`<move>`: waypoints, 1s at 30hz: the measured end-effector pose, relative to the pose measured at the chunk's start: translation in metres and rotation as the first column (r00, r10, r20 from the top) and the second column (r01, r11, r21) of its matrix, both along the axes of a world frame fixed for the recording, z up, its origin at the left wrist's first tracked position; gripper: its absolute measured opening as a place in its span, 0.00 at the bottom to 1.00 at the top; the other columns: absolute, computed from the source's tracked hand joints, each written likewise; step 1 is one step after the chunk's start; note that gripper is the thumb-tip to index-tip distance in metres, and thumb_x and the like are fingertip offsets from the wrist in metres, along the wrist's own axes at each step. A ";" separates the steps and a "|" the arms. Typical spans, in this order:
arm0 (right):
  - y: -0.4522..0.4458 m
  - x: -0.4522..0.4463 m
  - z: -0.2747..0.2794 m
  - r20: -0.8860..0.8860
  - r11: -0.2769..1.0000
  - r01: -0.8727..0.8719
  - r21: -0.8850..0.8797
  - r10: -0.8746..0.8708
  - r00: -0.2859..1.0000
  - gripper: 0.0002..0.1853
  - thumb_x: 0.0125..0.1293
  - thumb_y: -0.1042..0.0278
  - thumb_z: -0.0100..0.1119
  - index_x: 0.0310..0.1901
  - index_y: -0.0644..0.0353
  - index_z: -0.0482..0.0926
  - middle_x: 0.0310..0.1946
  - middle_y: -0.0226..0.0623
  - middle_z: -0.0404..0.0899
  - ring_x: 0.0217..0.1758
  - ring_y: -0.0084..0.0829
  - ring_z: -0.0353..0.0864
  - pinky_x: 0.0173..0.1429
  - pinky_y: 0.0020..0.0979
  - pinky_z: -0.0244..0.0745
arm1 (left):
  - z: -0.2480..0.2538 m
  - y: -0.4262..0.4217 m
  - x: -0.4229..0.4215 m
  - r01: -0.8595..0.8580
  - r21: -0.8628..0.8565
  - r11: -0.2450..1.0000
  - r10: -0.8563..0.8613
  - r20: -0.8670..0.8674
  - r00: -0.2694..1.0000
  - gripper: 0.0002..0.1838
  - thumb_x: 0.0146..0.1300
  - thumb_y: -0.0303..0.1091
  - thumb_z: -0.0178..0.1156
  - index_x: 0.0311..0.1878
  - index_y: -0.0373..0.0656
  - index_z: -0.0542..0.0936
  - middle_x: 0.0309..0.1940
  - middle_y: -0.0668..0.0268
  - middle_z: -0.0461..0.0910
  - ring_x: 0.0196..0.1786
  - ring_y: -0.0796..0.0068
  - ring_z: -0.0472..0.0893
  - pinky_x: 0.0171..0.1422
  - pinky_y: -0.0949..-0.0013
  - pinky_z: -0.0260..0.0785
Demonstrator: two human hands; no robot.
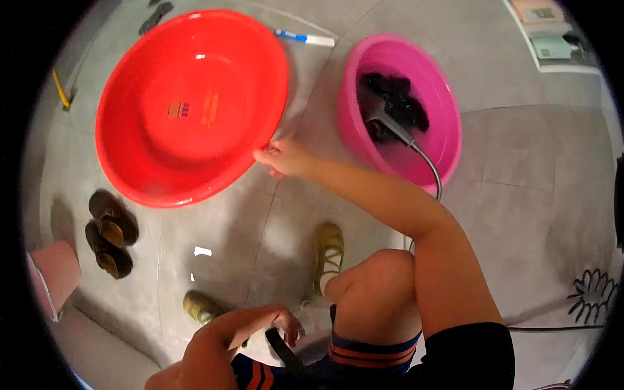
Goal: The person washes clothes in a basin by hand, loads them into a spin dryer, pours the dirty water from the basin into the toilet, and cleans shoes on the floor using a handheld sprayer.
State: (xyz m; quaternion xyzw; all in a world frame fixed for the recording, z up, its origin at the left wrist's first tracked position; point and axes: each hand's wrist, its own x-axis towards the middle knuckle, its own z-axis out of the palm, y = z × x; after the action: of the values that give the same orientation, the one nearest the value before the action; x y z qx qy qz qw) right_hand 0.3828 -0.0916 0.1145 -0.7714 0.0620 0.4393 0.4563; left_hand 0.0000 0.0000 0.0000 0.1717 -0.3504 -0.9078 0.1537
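My right hand is closed on the near right rim of a large round red basin, thumb on top and fingers curled below the edge. Some printed marks show on the basin's floor. To the right stands a smaller pink basin holding dark wet cloth. A shower head rests on that cloth, its metal hose running over the near rim and behind my right arm. My left hand hangs by my knees with loosely bent, parted fingers and nothing visible in it.
Dark slippers lie on the grey tiled floor at left, near a pink bucket. A blue-and-white stick-like object lies between the basins. Dark cloth lies beyond the red basin. Black loops are at right.
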 end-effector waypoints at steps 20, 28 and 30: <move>-0.188 -0.094 0.052 0.510 0.764 0.134 -0.631 0.278 0.814 0.21 0.56 0.60 0.56 0.52 0.53 0.78 0.45 0.46 0.81 0.50 0.46 0.80 0.55 0.44 0.74 | 0.131 0.055 0.180 -0.848 -0.480 0.225 0.622 0.741 -0.255 0.19 0.59 0.28 0.61 0.54 0.35 0.74 0.44 0.59 0.79 0.49 0.72 0.78 0.55 0.68 0.72; -0.206 -0.156 0.060 0.552 0.795 -0.043 -0.605 0.458 0.697 0.16 0.55 0.62 0.54 0.46 0.52 0.79 0.42 0.47 0.81 0.49 0.48 0.80 0.54 0.47 0.74 | 0.188 0.001 0.222 -0.499 -0.835 0.232 0.484 0.544 -0.686 0.17 0.57 0.29 0.61 0.50 0.36 0.77 0.48 0.55 0.79 0.50 0.64 0.79 0.57 0.63 0.71; -0.214 -0.167 0.054 0.553 0.809 -0.134 -0.572 0.501 0.665 0.13 0.55 0.60 0.55 0.41 0.53 0.79 0.39 0.47 0.82 0.46 0.50 0.80 0.52 0.50 0.74 | 0.197 -0.018 0.228 -0.395 -0.879 0.267 0.478 0.477 -0.737 0.17 0.55 0.28 0.61 0.49 0.36 0.78 0.49 0.53 0.79 0.53 0.60 0.78 0.60 0.61 0.69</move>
State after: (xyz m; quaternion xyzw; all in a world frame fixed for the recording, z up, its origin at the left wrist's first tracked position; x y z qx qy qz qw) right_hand 0.2163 -0.3052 0.1686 -0.9635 -0.1426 0.1693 0.1504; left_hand 0.2281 -0.0182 0.1973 0.9133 -0.1584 -0.1031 0.3608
